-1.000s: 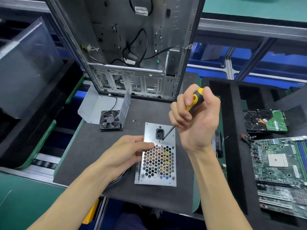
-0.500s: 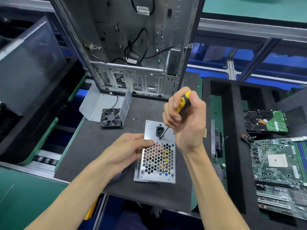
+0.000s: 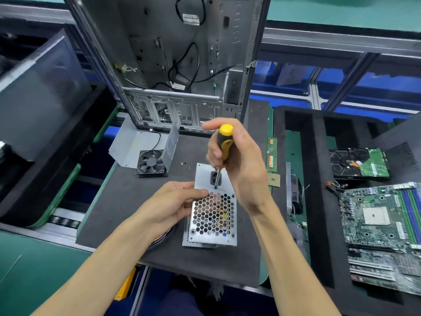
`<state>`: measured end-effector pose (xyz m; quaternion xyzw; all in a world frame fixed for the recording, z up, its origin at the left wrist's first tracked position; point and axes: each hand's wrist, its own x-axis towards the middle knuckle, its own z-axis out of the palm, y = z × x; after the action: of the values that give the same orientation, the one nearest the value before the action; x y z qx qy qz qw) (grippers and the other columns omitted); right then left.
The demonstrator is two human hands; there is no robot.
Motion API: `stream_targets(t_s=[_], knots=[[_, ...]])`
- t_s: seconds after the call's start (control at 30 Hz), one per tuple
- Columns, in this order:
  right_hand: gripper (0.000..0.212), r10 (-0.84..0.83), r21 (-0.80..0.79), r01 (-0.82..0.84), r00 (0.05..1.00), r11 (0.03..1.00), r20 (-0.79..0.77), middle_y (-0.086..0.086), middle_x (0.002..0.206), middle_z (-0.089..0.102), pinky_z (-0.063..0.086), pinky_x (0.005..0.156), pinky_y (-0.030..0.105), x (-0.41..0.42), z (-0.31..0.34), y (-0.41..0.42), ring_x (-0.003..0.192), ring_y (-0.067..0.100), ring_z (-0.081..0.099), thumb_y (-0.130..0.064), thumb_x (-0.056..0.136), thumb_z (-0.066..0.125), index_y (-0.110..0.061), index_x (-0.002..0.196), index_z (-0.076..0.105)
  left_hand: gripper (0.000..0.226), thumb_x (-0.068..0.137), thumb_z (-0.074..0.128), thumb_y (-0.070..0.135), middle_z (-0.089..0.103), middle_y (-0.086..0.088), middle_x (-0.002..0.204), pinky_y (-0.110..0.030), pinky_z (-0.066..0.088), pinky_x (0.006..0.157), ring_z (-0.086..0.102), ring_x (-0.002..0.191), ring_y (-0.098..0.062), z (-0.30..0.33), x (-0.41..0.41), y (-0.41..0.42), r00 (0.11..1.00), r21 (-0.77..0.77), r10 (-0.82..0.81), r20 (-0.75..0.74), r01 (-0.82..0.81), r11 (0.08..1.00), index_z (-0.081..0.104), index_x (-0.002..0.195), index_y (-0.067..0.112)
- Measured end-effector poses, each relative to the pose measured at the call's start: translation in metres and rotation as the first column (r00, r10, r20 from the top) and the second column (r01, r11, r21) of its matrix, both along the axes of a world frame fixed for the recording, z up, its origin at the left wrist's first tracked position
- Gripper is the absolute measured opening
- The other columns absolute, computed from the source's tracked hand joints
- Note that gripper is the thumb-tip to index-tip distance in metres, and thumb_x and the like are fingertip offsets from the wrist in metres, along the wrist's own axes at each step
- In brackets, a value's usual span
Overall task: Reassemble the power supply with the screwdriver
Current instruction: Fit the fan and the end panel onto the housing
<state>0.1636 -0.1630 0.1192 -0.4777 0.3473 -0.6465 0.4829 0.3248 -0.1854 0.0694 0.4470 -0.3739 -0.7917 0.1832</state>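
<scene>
A silver power supply point(image 3: 213, 215) with a honeycomb grille and a black socket lies on the dark mat point(image 3: 127, 197) in front of me. My left hand point(image 3: 169, 205) grips its left edge, thumb on the top plate. My right hand point(image 3: 237, 165) is closed around a yellow-and-black screwdriver point(image 3: 224, 142), held nearly upright. The shaft's tip touches the plate just below the socket, at a screw spot near the grille's upper edge.
An open computer case point(image 3: 173, 65) stands behind the mat. A metal cover with a black fan point(image 3: 151, 163) lies at back left, tiny screws point(image 3: 182, 163) beside it. A RAM stick point(image 3: 271, 153), hard drive point(image 3: 360, 161) and motherboard point(image 3: 382, 220) sit to the right.
My right hand has swung the screwdriver from a slant to nearly upright and moved left over the supply. The tip stays by the socket. My left hand keeps its hold.
</scene>
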Motion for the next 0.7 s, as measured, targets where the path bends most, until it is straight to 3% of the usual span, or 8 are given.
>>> stream_targets(t_s=[0.1,0.17,0.3,0.43,0.5,0.57,0.63,0.7], knots=[[0.009,0.034,-0.016,-0.034,0.999,0.999,0.013,0.000,0.077,0.059,0.044,0.063,0.028,0.0012,0.0049,0.0037,0.064,0.016,0.053,-0.023,0.103,0.045,-0.018,0.104,0.053,0.022,0.091,0.065,0.005,0.074,-0.020,0.115,-0.031,0.061,0.087,0.073,0.100,-0.025,0.0000,0.0000,0.0007,1.000,0.001,0.018,0.006,-0.018,1.000,0.077,0.109,0.001],[0.007,0.019,-0.020,-0.020,1.000,1.000,-0.025,0.000,0.068,0.052,0.039,0.057,0.022,0.0026,0.0073,0.0038,0.058,0.013,0.046,-0.024,0.101,0.048,-0.020,0.107,0.049,0.022,0.091,0.065,0.004,0.074,-0.020,0.114,-0.031,0.061,0.086,0.073,0.098,-0.024,0.0004,-0.0002,0.0012,1.000,-0.002,0.022,-0.001,-0.022,1.000,0.076,0.109,0.000],[0.034,0.047,0.009,-0.046,0.997,0.999,-0.058,-0.002,0.073,0.048,0.035,0.063,0.029,0.0011,0.0036,0.0014,0.066,0.017,0.040,-0.026,0.107,0.031,-0.015,0.116,0.062,0.020,0.092,0.064,0.002,0.074,-0.022,0.114,-0.031,0.061,0.085,0.073,0.099,-0.025,-0.0006,-0.0005,0.0009,1.000,0.009,0.030,-0.007,-0.030,1.000,0.077,0.107,-0.001],[0.005,0.036,-0.013,-0.036,0.999,0.999,-0.009,-0.002,0.077,0.062,0.046,0.062,0.023,0.0021,0.0063,0.0050,0.065,0.016,0.055,-0.016,0.101,0.052,-0.018,0.103,0.048,0.021,0.091,0.065,0.004,0.074,-0.020,0.113,-0.031,0.061,0.084,0.073,0.097,-0.023,-0.0019,-0.0006,-0.0009,1.000,-0.005,0.012,0.007,-0.012,1.000,0.077,0.108,0.000],[0.013,0.006,-0.011,-0.006,1.000,1.000,-0.029,-0.005,0.067,0.051,0.034,0.055,0.026,0.0009,0.0074,0.0041,0.057,0.015,0.043,-0.020,0.098,0.056,-0.022,0.105,0.045,0.022,0.090,0.066,0.004,0.075,-0.020,0.113,-0.030,0.061,0.081,0.074,0.095,-0.022,-0.0024,-0.0005,-0.0015,1.000,-0.006,0.012,0.004,-0.012,1.000,0.077,0.108,-0.001],[0.018,0.005,0.002,-0.005,0.999,1.000,-0.036,-0.003,0.069,0.042,0.028,0.058,0.033,-0.0026,0.0066,0.0024,0.061,0.016,0.035,-0.027,0.102,0.046,-0.021,0.117,0.054,0.023,0.090,0.065,0.003,0.074,-0.021,0.114,-0.031,0.062,0.083,0.074,0.096,-0.023,-0.0030,0.0004,-0.0023,1.000,0.004,0.017,0.000,-0.017,1.000,0.075,0.110,-0.002],[0.030,0.022,0.025,-0.022,1.000,0.999,-0.017,-0.002,0.075,0.047,0.034,0.065,0.031,-0.0047,0.0057,0.0013,0.068,0.016,0.041,-0.025,0.106,0.035,-0.015,0.120,0.060,0.024,0.091,0.064,0.002,0.074,-0.021,0.114,-0.032,0.061,0.087,0.073,0.100,-0.026,-0.0036,0.0013,-0.0030,1.000,0.011,0.018,0.002,-0.018,1.000,0.074,0.112,-0.003],[0.020,0.007,0.017,-0.007,1.000,1.000,-0.003,0.000,0.081,0.059,0.045,0.071,0.029,-0.0036,0.0067,0.0027,0.073,0.019,0.055,-0.017,0.105,0.039,-0.011,0.110,0.057,0.024,0.092,0.064,0.002,0.074,-0.021,0.115,-0.033,0.061,0.088,0.072,0.102,-0.027,-0.0034,0.0016,-0.0035,1.000,0.008,0.014,0.005,-0.014,1.000,0.074,0.113,-0.003]])
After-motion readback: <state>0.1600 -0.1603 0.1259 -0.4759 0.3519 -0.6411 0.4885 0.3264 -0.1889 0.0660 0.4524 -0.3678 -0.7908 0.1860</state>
